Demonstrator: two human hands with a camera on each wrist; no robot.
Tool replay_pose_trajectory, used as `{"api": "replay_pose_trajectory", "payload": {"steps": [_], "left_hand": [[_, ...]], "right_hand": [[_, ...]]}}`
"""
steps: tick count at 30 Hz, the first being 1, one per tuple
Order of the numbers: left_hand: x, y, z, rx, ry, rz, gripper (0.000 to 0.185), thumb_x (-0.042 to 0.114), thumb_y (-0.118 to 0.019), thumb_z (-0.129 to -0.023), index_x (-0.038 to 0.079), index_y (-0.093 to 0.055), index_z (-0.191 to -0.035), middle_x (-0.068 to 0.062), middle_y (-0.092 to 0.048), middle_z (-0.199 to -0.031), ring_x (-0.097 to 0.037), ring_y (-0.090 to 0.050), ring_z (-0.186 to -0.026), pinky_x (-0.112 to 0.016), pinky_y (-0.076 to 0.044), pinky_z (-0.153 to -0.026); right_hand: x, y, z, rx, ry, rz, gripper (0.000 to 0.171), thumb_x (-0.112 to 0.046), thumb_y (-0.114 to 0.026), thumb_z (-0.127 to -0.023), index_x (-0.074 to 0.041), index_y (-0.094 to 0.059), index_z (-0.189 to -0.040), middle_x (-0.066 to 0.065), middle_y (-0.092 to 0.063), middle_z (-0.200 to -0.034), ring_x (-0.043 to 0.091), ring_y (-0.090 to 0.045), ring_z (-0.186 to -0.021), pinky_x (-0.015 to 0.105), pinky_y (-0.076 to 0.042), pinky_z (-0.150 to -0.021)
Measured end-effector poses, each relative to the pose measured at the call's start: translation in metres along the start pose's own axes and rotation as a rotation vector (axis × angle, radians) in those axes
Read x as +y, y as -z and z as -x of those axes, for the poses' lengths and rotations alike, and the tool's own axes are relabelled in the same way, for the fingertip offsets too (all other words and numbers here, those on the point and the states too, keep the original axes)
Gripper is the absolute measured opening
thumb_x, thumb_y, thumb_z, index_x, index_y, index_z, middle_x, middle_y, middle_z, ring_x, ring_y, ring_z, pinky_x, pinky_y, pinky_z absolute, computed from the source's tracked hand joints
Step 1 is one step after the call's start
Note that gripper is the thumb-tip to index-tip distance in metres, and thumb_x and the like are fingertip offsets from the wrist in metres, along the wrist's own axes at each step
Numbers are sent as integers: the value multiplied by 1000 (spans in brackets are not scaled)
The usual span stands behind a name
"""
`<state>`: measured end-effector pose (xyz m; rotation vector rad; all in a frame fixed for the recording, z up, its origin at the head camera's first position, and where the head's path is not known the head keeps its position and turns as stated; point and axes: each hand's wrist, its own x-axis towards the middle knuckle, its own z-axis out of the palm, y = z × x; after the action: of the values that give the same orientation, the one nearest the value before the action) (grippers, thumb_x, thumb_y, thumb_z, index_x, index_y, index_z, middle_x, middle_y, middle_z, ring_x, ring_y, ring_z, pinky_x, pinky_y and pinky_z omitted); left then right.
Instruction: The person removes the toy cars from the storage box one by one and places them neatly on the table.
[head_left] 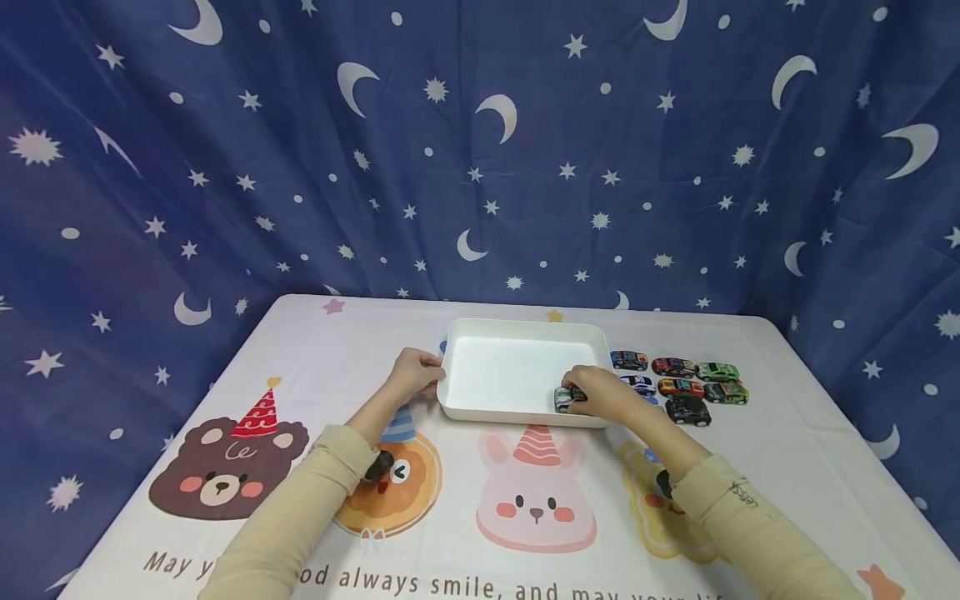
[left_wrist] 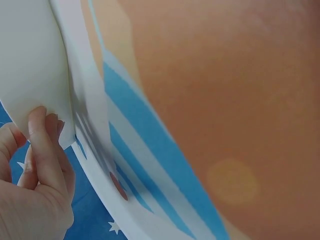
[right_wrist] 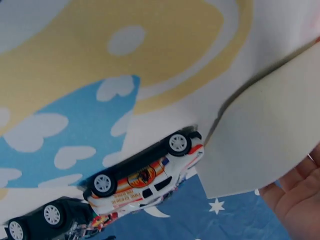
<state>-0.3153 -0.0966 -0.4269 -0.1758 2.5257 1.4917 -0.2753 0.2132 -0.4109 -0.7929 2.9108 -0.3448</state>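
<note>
A shallow white tray point(head_left: 517, 375) lies on the table. Its left wall is pinched by my left hand point(head_left: 416, 372), thumb at the rim and fingers against the outer side point(left_wrist: 45, 145). My right hand point(head_left: 600, 392) reaches over the right wall and grips a small white-and-dark toy car point(head_left: 564, 400) by the front right corner inside the tray. The fingers partly cover that car. In the right wrist view the hand point(right_wrist: 300, 200) shows only at the edge, and the car it holds is hidden behind the tray wall.
Right of the tray several toy cars stand in a cluster, among them a black car point(head_left: 687, 410), a green car point(head_left: 717, 372) and a white car with orange markings point(right_wrist: 145, 175). A printed cloth point(head_left: 420, 567) covers the table. Behind hangs a blue curtain point(head_left: 420, 208).
</note>
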Motion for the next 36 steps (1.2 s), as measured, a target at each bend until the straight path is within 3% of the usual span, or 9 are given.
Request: {"api": "replay_pose_trajectory", "payload": {"steps": [6,13,24,36], "left_hand": [[0,0,0,2,-1,7,29,2,-62,-84,-7,-64,-111,-20,-67,-102,-8,-59,-62,-20,-57,-56],[2,1,1,1,5,-1,28,2,-62,-83,-6,-64,-110,-19,-67,-98,-8,-59,-62,-20,-57,-56],[0,-1,0,-1,7,6,28,1,-62,-83,-7,-64,-110,-20,-67,-101,-8,-59,-63,-19,-56,-56],[1,-1,0,2,12,12,29,2,-63,-83,-5,-65,-111,-20,-67,-102,-8,-57,-61,-18,-55,-54]], "right_hand": [[-3,6,3,33,0,-23,33,-13,-75,-79,1,-66,-108,13,-67,-104,24,-63,-94,36,-55,-83],[-2,13,8,80,64,-30,33,-11,-73,-79,2,-66,-108,12,-67,-100,22,-64,-90,32,-56,-78],[-1,25,26,184,108,-3,37,-12,-74,-78,0,-66,-112,12,-67,-101,22,-63,-86,28,-56,-69],[8,34,52,295,137,20,35,-12,-74,-77,1,-68,-109,15,-68,-100,27,-64,-87,32,-57,-68]]}}
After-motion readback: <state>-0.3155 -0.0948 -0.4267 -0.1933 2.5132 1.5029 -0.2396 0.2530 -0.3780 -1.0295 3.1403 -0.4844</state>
